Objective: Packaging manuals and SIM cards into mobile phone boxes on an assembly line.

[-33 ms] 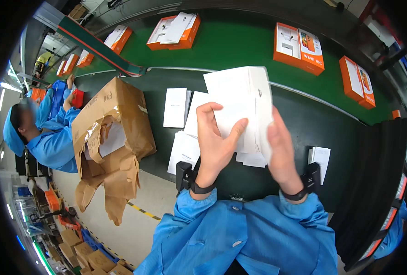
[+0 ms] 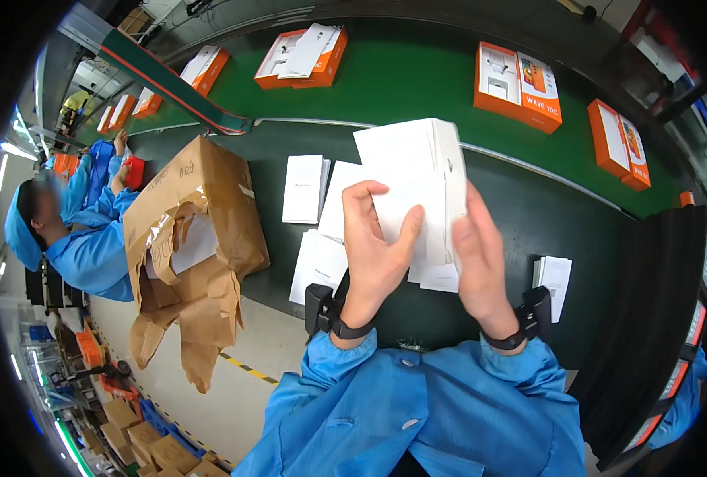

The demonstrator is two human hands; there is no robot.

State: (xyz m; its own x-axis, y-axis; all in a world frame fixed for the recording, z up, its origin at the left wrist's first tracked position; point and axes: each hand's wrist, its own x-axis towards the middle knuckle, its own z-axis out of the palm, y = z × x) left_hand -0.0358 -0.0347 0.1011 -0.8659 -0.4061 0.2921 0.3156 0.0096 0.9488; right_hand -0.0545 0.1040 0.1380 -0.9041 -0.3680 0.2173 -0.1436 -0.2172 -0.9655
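Observation:
In front of me, my left hand (image 2: 381, 238) grips a sheaf of white leaflets (image 2: 409, 187) with thumb and curled fingers. Against the leaflets' right side stands a white cardboard piece (image 2: 451, 159) with a narrow folded side and a small oval mark. My right hand (image 2: 482, 258) presses on that piece from the right, its thumb bent toward it and its fingers extended along the edge. How far the leaflets sit inside the cardboard I cannot tell. Below them, more white sheets (image 2: 437, 277) show between my hands.
White booklet stacks (image 2: 302, 188) lie left on the dark bench, with a smaller stack (image 2: 554, 286) at right. A torn brown carton (image 2: 246, 215) stands left, near a co-worker in blue (image 2: 91, 246). Orange boxes (image 2: 520, 115) line the green conveyor (image 2: 401, 75) beyond.
My right hand and the white cardboard piece have shifted slightly left. My left hand keeps its grip and has barely moved.

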